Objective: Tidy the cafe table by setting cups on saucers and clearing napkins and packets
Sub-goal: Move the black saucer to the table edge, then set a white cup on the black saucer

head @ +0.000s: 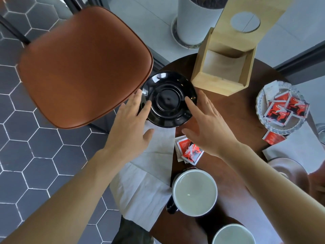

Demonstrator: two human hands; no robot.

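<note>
Surface: we work at a round dark wooden table (233, 131) crowded with cafe things.
Room: dark hexagonal floor tiles (26, 155) with pale grout lie to the left; a brown padded chair seat (84, 67) stands beside the table; a white cylindrical planter (195, 20) sits beyond it.
Saucer: the black saucer (168, 99) lies flat at the table's far left edge, hollow side up, its near rim over a white napkin (153, 173).
Napkin axis: the unfolded napkin runs lengthwise from the saucer toward us, overhanging the table edge.
Left hand: our left hand (130, 125) is spread, fingertips at the saucer's left rim, clamped on nothing.
Right hand: our right hand (209, 127) is spread too, forefinger touching the saucer's right side.
Packets: red packets (190, 152) lie under our right hand; more fill a glass dish (260, 103).
Cups: two white-lined cups (194, 192) stand near us.
Box: an open wooden box (223, 71) stands just behind the saucer.
</note>
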